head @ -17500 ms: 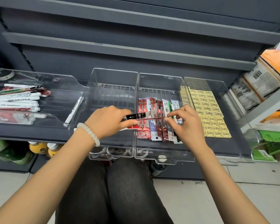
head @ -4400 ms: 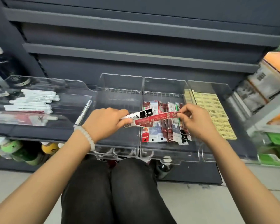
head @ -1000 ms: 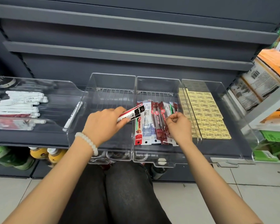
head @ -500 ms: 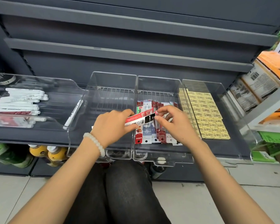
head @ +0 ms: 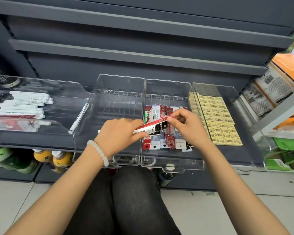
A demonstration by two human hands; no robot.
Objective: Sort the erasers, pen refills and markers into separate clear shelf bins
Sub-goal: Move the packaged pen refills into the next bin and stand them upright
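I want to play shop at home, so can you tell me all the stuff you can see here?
markers: a pile, white, far-left clear bin
loose marker: one, white, leaning at that bin's right edge
empty bin: one, clear, left of middle
refill packs: a row, red, blue and white, middle-right bin
erasers: many, yellow, rightmost bin
bottles: several, yellow and green, lower shelf
boxes: a few, orange and white, right rack
bracelet: one, white beads, left wrist
left hand: grips held refill packs
right hand: fingers pinch one pack's end
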